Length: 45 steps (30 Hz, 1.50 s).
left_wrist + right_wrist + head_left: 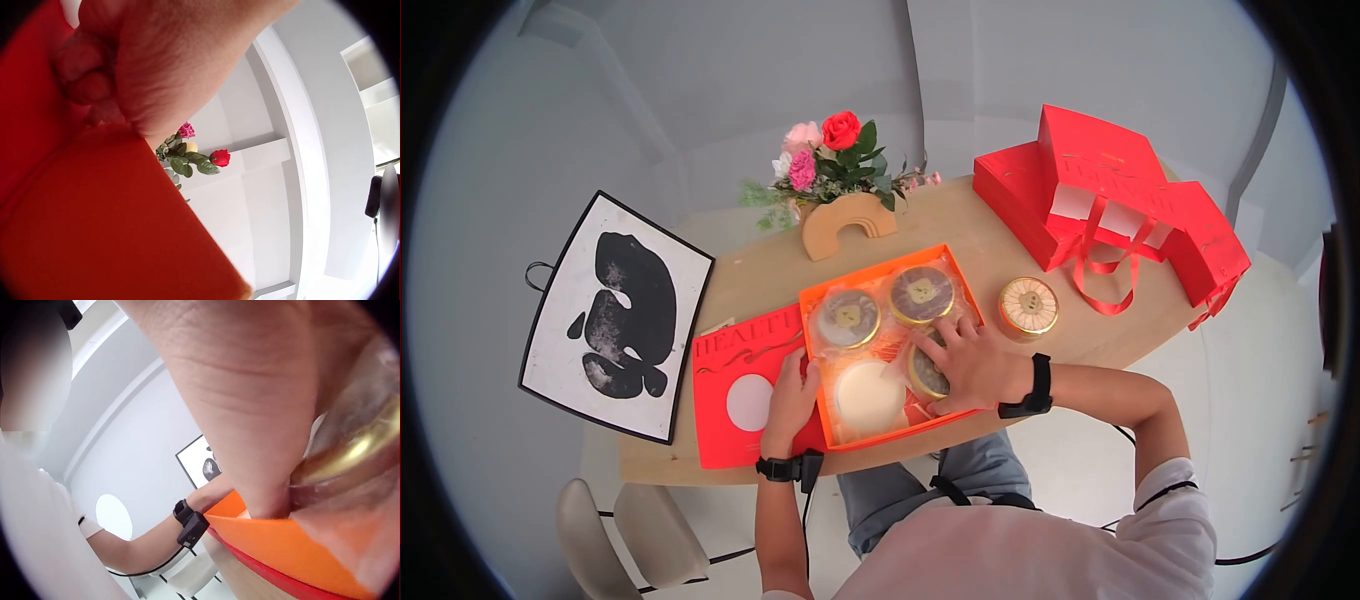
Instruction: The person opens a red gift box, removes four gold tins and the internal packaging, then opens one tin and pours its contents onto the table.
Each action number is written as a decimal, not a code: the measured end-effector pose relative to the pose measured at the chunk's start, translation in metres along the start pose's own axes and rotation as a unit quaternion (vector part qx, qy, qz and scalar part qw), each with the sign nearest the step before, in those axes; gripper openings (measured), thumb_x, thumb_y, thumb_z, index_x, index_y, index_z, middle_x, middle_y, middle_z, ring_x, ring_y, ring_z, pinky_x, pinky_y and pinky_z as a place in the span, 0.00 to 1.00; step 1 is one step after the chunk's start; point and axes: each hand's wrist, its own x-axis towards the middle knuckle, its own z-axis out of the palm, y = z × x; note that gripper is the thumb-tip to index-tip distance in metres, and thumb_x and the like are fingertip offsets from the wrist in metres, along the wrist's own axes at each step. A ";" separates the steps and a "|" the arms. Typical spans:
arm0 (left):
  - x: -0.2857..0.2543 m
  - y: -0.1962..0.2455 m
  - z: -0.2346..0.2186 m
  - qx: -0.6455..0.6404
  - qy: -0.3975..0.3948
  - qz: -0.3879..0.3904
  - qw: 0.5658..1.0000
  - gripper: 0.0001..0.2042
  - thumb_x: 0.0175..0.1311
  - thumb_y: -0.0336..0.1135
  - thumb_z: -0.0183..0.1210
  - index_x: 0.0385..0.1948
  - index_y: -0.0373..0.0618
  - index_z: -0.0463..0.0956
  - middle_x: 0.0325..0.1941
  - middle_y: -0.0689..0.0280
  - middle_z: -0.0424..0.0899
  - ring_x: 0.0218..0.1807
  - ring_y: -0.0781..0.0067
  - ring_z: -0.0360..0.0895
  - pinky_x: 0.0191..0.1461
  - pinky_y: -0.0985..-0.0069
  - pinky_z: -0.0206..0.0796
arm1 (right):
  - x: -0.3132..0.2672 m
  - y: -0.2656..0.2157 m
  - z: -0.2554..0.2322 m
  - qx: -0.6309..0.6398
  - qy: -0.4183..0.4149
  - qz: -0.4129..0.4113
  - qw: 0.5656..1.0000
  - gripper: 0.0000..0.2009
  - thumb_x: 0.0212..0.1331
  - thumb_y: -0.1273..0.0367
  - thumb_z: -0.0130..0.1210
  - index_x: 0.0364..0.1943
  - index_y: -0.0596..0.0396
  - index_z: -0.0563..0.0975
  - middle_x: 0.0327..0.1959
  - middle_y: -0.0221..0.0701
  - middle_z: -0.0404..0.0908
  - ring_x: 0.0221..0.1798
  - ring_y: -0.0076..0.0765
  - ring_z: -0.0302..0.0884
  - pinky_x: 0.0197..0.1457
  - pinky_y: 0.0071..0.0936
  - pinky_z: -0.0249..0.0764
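An orange box (887,441) holds several round tins with gold rims in clear wrapping. My left hand (792,400) grips the box's left wall, and its curled fingers (90,87) show beside the wall (119,212) in the left wrist view. Over the lower-right tin (924,375) spreads my right hand (980,368), fingers on its far side and thumb low at its near side. In the right wrist view the thumb (265,450) reaches inside the box wall (294,544), against the gold rim (356,450). A round cream-coloured piece (870,397) occupies the lower-left place.
Right of the box stands another tin (1029,306). A red lid with a white circle (749,402) lies at the left, beside a framed black-and-white picture (615,320). Flowers in a wooden arch holder (840,222) and red bags (1100,160) stand farther back on the table (745,260).
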 end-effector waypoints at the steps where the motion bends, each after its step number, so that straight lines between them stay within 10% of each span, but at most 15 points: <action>1: 0.000 -0.001 0.001 0.004 0.007 0.007 1.000 0.21 0.76 0.42 0.50 0.62 0.36 0.68 0.58 0.46 0.77 0.58 0.46 0.77 0.60 0.63 0.69 | 0.000 -0.001 0.003 -0.014 0.010 0.008 1.000 0.53 0.45 0.38 0.63 0.77 0.42 0.56 0.65 0.47 0.66 0.63 0.61 0.69 0.59 0.48 0.71; 11: -0.002 0.003 -0.001 -0.007 0.005 0.000 1.000 0.21 0.76 0.42 0.50 0.62 0.36 0.68 0.59 0.46 0.77 0.60 0.45 0.76 0.62 0.62 0.68 | -0.006 0.010 -0.002 -0.042 0.053 -0.042 0.997 0.55 0.45 0.30 0.60 0.74 0.48 0.60 0.66 0.45 0.66 0.64 0.58 0.68 0.60 0.49 0.70; 45: -0.004 0.003 0.002 -0.003 0.019 -0.013 1.000 0.22 0.77 0.44 0.49 0.61 0.36 0.69 0.59 0.46 0.77 0.61 0.47 0.76 0.62 0.64 0.67 | 0.009 0.040 -0.006 0.166 -0.011 -0.084 0.982 0.47 0.45 0.49 0.74 0.68 0.55 0.65 0.60 0.43 0.71 0.65 0.50 0.69 0.64 0.43 0.71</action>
